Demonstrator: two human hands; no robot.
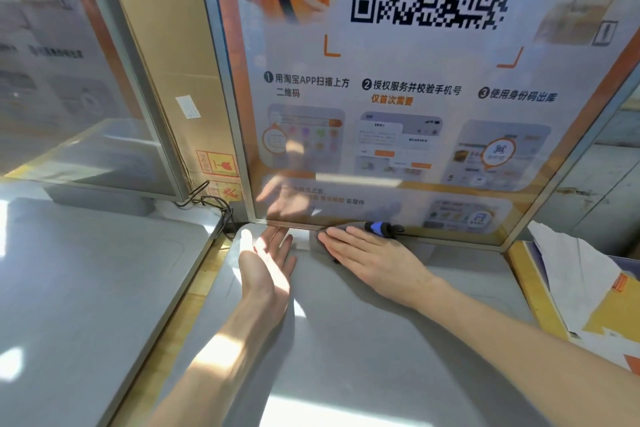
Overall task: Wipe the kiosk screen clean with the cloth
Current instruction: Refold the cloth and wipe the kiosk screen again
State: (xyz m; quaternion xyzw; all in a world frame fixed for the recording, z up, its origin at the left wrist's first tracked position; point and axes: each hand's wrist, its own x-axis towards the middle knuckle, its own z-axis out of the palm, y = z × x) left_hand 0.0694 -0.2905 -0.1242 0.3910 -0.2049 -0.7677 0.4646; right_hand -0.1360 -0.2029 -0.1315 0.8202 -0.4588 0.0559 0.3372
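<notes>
The kiosk screen (398, 135) stands upright ahead, showing a QR code, orange text and app pictures, with glare and my hands' reflection low on it. My right hand (374, 262) lies flat, palm down, on the grey base just below the screen's bottom edge. Its fingers press on a small grey cloth (317, 240), most of which is hidden under the hand. My left hand (268, 262) rests beside it to the left, palm turned inward, fingers apart, holding nothing, fingertips near the screen's lower left corner.
A blue and black plug-like part (381, 227) sits at the screen's bottom edge by my right fingers. A second screen (69, 62) stands at left, with black cables (211, 201) and a cardboard box (173, 45) between. White paper and orange packaging (575, 281) lie at right.
</notes>
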